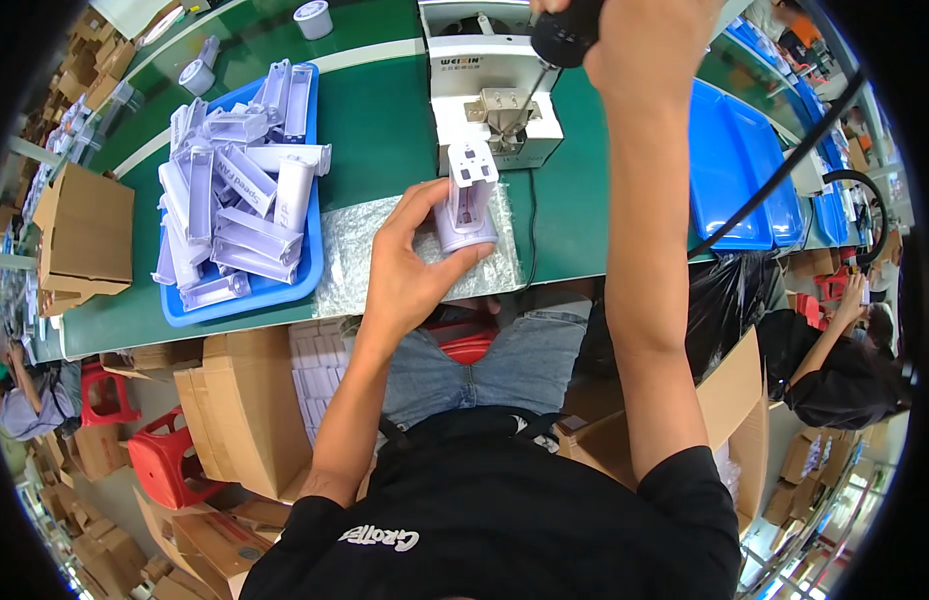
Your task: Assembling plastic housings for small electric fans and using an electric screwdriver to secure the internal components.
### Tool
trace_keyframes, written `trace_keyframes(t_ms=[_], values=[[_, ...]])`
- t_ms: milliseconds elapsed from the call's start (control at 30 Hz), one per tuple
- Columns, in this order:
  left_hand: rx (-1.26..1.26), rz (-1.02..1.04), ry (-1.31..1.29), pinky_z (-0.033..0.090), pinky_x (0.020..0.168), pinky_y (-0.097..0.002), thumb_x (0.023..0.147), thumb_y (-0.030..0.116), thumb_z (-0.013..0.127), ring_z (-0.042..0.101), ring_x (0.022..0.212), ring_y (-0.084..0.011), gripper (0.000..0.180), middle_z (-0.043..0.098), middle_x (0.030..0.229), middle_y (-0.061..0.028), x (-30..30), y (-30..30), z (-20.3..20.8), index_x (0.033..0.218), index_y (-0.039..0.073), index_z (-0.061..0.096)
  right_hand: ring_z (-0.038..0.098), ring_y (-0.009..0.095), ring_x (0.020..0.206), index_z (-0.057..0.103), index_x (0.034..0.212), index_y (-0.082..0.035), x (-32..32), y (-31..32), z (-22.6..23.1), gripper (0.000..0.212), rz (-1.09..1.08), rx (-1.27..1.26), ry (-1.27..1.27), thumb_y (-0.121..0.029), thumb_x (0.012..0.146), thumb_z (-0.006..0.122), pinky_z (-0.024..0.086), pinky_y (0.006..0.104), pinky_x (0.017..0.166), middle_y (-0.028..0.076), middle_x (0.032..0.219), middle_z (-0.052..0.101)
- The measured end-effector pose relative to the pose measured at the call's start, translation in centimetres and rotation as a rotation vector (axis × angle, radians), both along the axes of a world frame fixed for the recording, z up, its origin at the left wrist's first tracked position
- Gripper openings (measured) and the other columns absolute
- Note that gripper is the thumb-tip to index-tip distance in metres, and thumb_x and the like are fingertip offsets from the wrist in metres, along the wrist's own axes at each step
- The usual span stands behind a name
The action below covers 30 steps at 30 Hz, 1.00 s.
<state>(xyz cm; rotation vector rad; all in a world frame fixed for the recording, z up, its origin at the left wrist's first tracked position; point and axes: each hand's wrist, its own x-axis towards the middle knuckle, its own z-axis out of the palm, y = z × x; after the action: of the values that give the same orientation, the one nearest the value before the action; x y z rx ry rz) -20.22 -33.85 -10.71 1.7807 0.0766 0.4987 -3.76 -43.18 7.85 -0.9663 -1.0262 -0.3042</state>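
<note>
My left hand (409, 255) is closed round the rounded base of a pale lilac plastic housing (466, 238), which stands upright on a bubble-wrap sheet (359, 255). Its hollow side is open, and square cutouts show in its top end. My right hand (649, 50), raised at the upper right, grips a black electric screwdriver (566, 38); some fingers are cut off by the frame edge. The screwdriver's thin bit slants down to the metal front of a white screw feeder (484, 65). Whether a screw sits on the tip is too small to tell.
A blue tray (311, 270) heaped with lilac housings stands left on the green table (374, 120). Blue trays (729, 170) lie at right, behind a black cable (784, 165). Cardboard boxes (249, 410) and a red stool (164, 460) flank my seat. Other people sit farther off.
</note>
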Motion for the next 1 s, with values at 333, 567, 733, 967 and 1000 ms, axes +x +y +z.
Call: trace_keyframes(t_ms=[333, 567, 733, 967, 1000], values=[[0.053, 0.026, 0.019, 0.052, 0.097, -0.0331, 0.072, 0.006, 0.091, 0.067, 0.111, -0.0223, 0.061, 0.067, 0.125, -0.0116, 0.4, -0.5, 0.4, 0.127, -0.002, 0.067, 0.053, 0.011, 0.038, 0.058, 0.110, 0.002, -5.5, -2.3, 1.1, 0.062, 0.023, 0.055, 0.168, -0.058, 0.107, 0.046, 0.045, 0.0241, 0.034, 0.003, 0.056, 0.056], [0.065, 0.040, 0.020, 0.052, 0.098, -0.0334, 0.071, 0.006, 0.091, 0.067, 0.113, -0.0229, 0.062, 0.068, 0.126, -0.0121, 0.4, -0.6, 0.4, 0.127, -0.003, 0.067, 0.053, 0.011, 0.038, 0.058, 0.111, 0.002, -5.8, -1.1, 0.6, 0.061, 0.000, 0.039, 0.130, -0.057, 0.107, 0.047, 0.045, 0.0241, 0.034, 0.003, 0.057, 0.056], [0.037, 0.037, 0.022, 0.053, 0.099, -0.0341, 0.070, 0.005, 0.091, 0.067, 0.114, -0.0236, 0.063, 0.068, 0.126, -0.0121, 0.3, -0.7, 0.5, 0.127, -0.003, 0.067, 0.053, 0.011, 0.038, 0.058, 0.111, 0.002, -5.5, -1.6, 0.2, 0.060, -0.014, 0.023, 0.104, -0.057, 0.107, 0.047, 0.045, 0.0241, 0.034, 0.003, 0.057, 0.056], [0.072, 0.041, 0.005, 0.053, 0.096, -0.0342, 0.071, 0.005, 0.090, 0.068, 0.112, -0.0237, 0.062, 0.069, 0.125, -0.0117, 0.3, -0.6, 0.4, 0.128, 0.000, 0.067, 0.053, 0.011, 0.038, 0.058, 0.111, 0.002, -5.5, -0.6, -0.7, 0.059, -0.040, 0.003, 0.070, -0.056, 0.108, 0.048, 0.045, 0.0241, 0.034, 0.004, 0.057, 0.056], [0.092, 0.051, -0.010, 0.053, 0.096, -0.0342, 0.071, 0.005, 0.090, 0.068, 0.111, -0.0236, 0.062, 0.069, 0.125, -0.0117, 0.2, -0.5, 0.5, 0.128, 0.000, 0.067, 0.053, 0.011, 0.038, 0.058, 0.111, 0.002, -5.6, -0.3, -0.9, 0.059, -0.038, 0.003, 0.067, -0.056, 0.108, 0.048, 0.045, 0.0241, 0.034, 0.004, 0.057, 0.056]])
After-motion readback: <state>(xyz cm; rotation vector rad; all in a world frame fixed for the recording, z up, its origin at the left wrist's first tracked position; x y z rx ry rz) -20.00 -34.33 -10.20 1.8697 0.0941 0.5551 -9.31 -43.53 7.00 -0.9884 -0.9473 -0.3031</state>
